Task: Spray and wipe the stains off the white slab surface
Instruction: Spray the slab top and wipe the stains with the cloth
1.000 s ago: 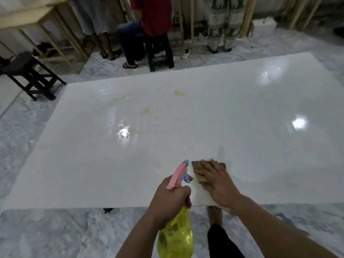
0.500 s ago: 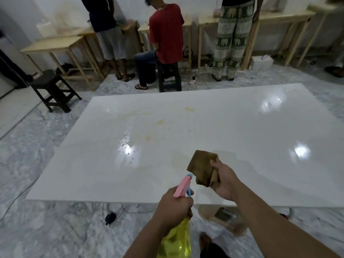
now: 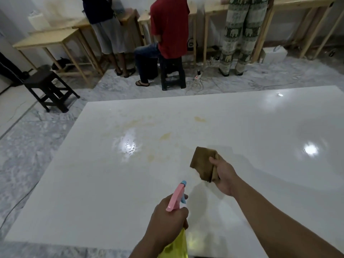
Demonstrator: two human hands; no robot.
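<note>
Over the white slab | left hand grips spray bottle by its neck, maybe finger on trigger | right hand pinches soft, floppy brown cloth | yellow stains beyond | slab looks wet, slippery

Black stool, wood benches, 3 ppl behind.

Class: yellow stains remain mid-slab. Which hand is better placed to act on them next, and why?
Probably the left hand: it grips the spray bottle, nozzle aimed toward the stains. The right hand holds the cloth lifted off the slab.
</note>
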